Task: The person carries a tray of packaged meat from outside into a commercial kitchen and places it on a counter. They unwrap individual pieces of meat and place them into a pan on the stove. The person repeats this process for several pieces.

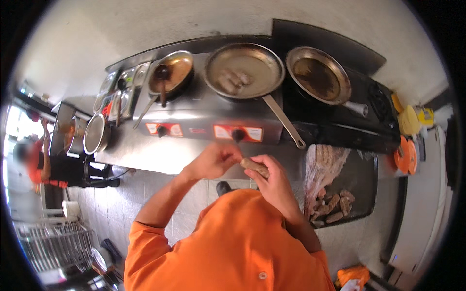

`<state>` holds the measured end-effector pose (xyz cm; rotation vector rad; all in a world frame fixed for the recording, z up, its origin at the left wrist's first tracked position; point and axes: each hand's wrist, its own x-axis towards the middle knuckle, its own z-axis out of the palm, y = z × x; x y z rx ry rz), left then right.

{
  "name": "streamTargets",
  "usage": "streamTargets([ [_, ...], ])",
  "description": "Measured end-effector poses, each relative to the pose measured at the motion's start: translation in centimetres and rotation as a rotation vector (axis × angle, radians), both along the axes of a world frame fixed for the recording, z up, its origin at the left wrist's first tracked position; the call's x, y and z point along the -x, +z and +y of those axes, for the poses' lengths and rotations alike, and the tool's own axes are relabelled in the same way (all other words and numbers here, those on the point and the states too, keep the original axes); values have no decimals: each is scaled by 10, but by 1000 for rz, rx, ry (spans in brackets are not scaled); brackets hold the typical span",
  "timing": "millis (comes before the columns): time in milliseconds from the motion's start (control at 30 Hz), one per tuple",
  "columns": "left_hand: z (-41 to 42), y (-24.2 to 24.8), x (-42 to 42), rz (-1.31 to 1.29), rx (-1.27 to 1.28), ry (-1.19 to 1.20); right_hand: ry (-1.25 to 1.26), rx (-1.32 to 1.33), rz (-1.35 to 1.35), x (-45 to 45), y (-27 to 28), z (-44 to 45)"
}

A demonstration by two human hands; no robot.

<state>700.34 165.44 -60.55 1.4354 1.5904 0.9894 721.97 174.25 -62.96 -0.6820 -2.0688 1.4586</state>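
My right hand [273, 176] grips a raw sausage [255, 167] in front of the stove's edge. At the sausage's left end, the fingertips of my left hand [216, 160] are pinched together; whether they hold anything there is too small to tell. Beyond my hands, several sausages [233, 80] lie in a large steel frying pan [271, 67] on the cooktop. To the right, more sausages [335, 207] rest on a dark tray [358, 189], some of them beside or under crumpled plastic wrap [322, 171].
Left of the large pan stands a pan of sauce [178, 69] with a ladle [163, 85]. A darkened pan [316, 80] sits on the right burner, its handle pointing right. A steel bowl [97, 134] and food containers [125, 91] stand left. A co-worker [54, 163] stands far left.
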Motion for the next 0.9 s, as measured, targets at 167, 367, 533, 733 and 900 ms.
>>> streamTargets([
  [167,-29,-8,-16,307,-287,117,235,496,-166,12,-20,11],
  [367,-53,-6,-24,233,-159,375,390,749,16,36,-35,7],
  [533,-79,-14,-33,207,-152,597,256,-165,156,49,-21,-11],
  [733,-63,-42,-37,292,-410,674,561,1352,-111,45,-24,9],
  [900,-46,-65,-72,-788,-348,714,342,1383,66,54,-38,-12],
])
